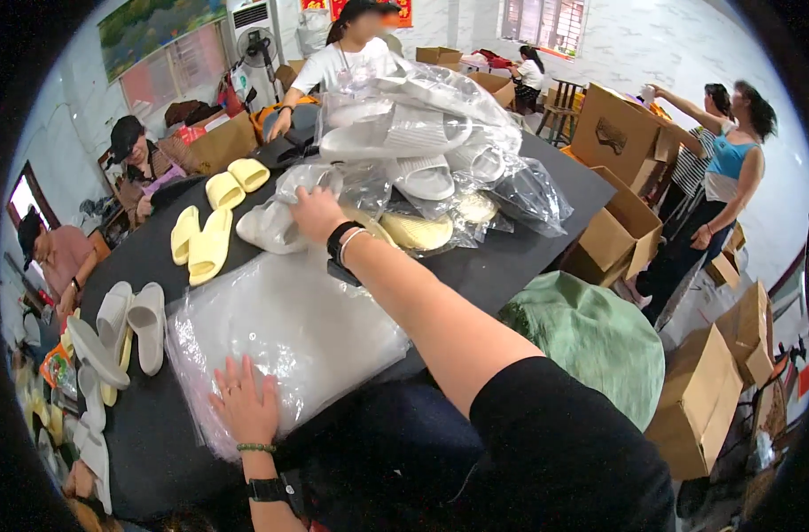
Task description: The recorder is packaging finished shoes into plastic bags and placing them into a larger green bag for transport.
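Observation:
My left hand (247, 399) lies with fingers spread on a stack of clear plastic bags (289, 310) at the near edge of the black table (440, 310). Stretched forward, my right hand (318, 215) has its fingers bent round a pair of bagged grey slippers (271, 228), just beyond the stack. Against its far side rises a heap of slippers in clear bags (413, 133), mostly grey. A bagged yellow slipper (418, 230) shows low in that heap. Loose yellow slippers (211, 246) rest left of my right hand, and loose grey slippers (145, 326) lie farther left.
A green cloth-covered round thing (590, 341) stands beside the table on the right. Open cardboard boxes (613, 230) crowd the floor there. Across the table is a person in a white shirt (355, 62); others sit along the left edge or stand at the right.

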The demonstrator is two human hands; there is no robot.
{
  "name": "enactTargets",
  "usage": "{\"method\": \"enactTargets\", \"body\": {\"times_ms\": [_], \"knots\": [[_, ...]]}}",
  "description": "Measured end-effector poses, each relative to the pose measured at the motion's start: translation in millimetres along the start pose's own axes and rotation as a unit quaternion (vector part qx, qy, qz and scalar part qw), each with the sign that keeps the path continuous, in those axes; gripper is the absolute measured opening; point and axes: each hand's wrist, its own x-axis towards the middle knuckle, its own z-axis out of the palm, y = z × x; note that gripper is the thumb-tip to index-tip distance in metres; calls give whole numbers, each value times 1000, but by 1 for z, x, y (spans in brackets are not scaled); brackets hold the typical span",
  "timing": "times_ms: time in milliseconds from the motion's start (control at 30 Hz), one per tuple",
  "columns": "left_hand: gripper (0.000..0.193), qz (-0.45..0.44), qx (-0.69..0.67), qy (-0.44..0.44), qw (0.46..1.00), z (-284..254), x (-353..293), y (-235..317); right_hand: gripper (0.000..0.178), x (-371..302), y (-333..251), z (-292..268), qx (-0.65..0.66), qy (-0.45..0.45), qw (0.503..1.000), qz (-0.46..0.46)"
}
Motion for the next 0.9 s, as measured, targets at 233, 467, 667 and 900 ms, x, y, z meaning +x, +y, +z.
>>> {"method": "enactTargets", "body": {"times_ms": [233, 467, 667, 900], "knots": [[58, 30, -52, 48, 997, 0, 7, 10, 10, 18, 42, -16, 355, 256, 898, 42], [57, 15, -51, 75, 996, -2, 1, 10, 28, -44, 14, -89, 439, 221, 853, -174], [69, 63, -197, 26, 978, 59, -2, -20, 109, -123, -23, -79, 116, -261, 925, -251], [66, 122, -142, -30, 982, 102, 15, -36, 92, -141, -14, -71, 293, -218, 895, -257]]}}
